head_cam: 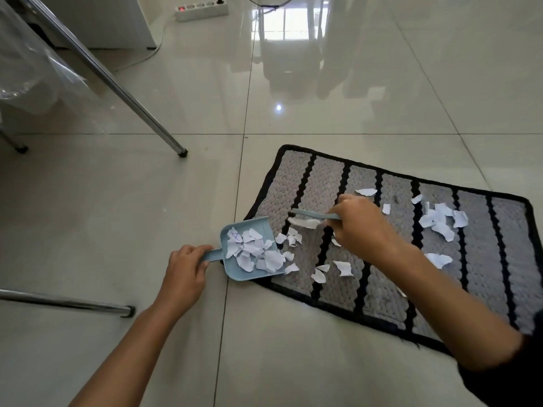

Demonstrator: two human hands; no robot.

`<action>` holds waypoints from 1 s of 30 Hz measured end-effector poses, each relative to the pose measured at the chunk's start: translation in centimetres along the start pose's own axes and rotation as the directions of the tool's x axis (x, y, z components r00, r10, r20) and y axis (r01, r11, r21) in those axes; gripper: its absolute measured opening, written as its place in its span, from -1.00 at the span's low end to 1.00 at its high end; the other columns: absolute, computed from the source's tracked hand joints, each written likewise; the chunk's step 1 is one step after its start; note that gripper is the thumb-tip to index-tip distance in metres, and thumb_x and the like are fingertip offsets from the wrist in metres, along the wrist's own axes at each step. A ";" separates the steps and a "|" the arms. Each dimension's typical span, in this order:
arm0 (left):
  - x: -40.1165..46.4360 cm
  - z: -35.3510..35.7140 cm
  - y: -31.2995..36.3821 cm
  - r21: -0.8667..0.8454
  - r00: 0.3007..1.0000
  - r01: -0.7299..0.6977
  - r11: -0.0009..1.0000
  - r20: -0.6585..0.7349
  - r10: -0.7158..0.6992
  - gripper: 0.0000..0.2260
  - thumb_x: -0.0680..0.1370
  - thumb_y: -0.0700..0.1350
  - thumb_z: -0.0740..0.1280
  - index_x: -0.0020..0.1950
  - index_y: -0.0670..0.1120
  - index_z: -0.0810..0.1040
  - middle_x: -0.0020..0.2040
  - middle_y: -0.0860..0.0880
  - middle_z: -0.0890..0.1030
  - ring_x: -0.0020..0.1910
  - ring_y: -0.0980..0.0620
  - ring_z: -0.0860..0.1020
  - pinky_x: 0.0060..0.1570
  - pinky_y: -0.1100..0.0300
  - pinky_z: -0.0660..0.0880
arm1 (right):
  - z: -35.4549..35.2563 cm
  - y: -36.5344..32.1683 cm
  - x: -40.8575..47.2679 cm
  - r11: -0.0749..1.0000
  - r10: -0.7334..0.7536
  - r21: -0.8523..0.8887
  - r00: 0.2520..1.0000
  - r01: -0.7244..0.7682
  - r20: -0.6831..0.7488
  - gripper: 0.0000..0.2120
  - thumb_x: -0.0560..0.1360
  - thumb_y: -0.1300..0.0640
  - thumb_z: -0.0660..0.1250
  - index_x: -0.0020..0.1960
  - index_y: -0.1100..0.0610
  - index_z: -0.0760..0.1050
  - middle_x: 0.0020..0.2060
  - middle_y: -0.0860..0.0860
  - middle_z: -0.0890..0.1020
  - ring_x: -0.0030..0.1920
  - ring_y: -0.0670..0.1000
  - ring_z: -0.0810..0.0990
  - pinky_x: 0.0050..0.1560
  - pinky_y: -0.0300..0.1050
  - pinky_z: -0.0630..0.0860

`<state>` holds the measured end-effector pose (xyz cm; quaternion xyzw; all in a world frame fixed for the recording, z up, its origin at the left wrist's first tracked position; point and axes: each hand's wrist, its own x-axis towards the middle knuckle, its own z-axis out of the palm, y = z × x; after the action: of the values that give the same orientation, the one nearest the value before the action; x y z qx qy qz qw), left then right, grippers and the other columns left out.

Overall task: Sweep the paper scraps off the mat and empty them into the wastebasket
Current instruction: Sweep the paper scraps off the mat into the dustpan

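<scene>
A grey mat [390, 183] with black stripes lies on the tiled floor. White paper scraps [439, 221] are scattered over it, some near its left end and a cluster toward the right. My left hand [186, 267] grips the handle of a light blue dustpan [235, 273], whose mouth rests on the mat's left edge and holds several scraps. My right hand [360, 227] holds a small light blue brush [311, 214] above the mat, its head just right of the dustpan. No wastebasket is clearly visible.
Metal table legs [123, 89] slant down at the left, one ending near the mat's far corner, and another leg [67, 304] lies low at the left. Clear plastic sheeting [32, 66] hangs at top left. A power strip [202, 10] sits at the back.
</scene>
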<state>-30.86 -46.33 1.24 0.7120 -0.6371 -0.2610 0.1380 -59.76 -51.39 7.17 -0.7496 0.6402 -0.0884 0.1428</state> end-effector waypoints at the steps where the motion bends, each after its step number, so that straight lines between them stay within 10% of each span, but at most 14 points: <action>1: 0.0 0.0 -0.1 0.009 1.000 0.000 1.000 0.009 0.000 -0.71 0.52 -0.27 0.19 0.24 -0.15 0.44 0.11 -0.23 0.51 0.14 -0.20 0.36 0.17 0.05 0.31 | -0.2 0.4 -0.5 1.000 0.003 -0.008 0.999 -0.003 -0.035 -0.85 0.51 0.25 0.26 -0.07 0.26 0.59 -0.29 0.02 0.41 -0.39 -0.08 0.32 -0.44 -0.38 0.12; 8: -0.7 0.9 1.2 0.034 0.998 -0.053 0.998 0.035 0.052 -0.71 0.53 -0.23 0.19 0.25 -0.10 0.44 0.08 -0.20 0.52 0.10 -0.19 0.37 0.14 0.00 0.34 | 4.4 0.2 -3.2 0.999 0.031 -0.032 0.998 -0.032 -0.055 -0.91 0.49 0.33 0.27 -0.09 0.33 0.53 -0.15 0.17 0.57 -0.25 0.06 0.52 -0.23 -0.16 0.59; 13: -1.3 1.6 2.1 0.019 0.996 -0.081 0.997 0.029 0.080 -0.71 0.53 -0.24 0.19 0.25 -0.11 0.43 0.07 -0.20 0.52 0.09 -0.19 0.37 0.13 0.01 0.34 | 5.2 -0.4 -9.0 0.997 -0.029 0.060 0.990 0.037 -0.138 -0.71 0.29 0.32 0.48 0.00 0.22 0.55 -0.26 0.10 0.58 -0.32 0.08 0.54 -0.42 -0.13 0.51; 19: -1.5 1.9 2.6 0.021 0.996 -0.092 0.996 0.019 0.091 -0.69 0.52 -0.25 0.19 0.26 -0.10 0.43 0.05 -0.21 0.52 0.07 -0.18 0.38 0.10 0.02 0.35 | 3.8 2.1 -7.8 0.957 0.289 0.093 0.914 -0.273 -0.285 -0.83 0.49 0.26 0.31 0.05 0.31 0.55 -0.21 0.19 0.57 -0.25 0.10 0.49 -0.32 -0.07 0.49; 26: -1.6 2.7 3.4 0.015 0.995 -0.095 0.995 0.021 0.095 -0.69 0.52 -0.25 0.20 0.26 -0.10 0.43 0.03 -0.21 0.52 0.06 -0.18 0.38 0.09 0.03 0.34 | 4.7 -4.5 -9.4 0.995 0.002 0.094 0.982 0.016 -0.188 -0.89 0.22 0.36 0.44 -0.33 0.24 0.54 -0.43 0.08 0.54 -0.45 0.01 0.46 -0.49 -0.21 0.44; 30: -1.3 2.7 3.2 0.022 0.993 -0.116 0.993 0.010 0.116 -0.70 0.52 -0.25 0.21 0.24 -0.11 0.45 0.02 -0.21 0.53 0.04 -0.18 0.39 0.08 0.03 0.36 | 2.2 -2.3 -8.1 0.990 0.080 0.130 0.970 -0.051 -0.229 -0.95 0.40 0.31 0.39 -0.18 0.31 0.59 -0.40 0.06 0.50 -0.45 -0.05 0.37 -0.50 -0.29 0.39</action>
<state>-35.11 -45.20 0.95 0.6741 -0.6808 -0.2486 0.1423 -58.28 -42.86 6.19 -0.7023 0.6702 -0.2103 0.1154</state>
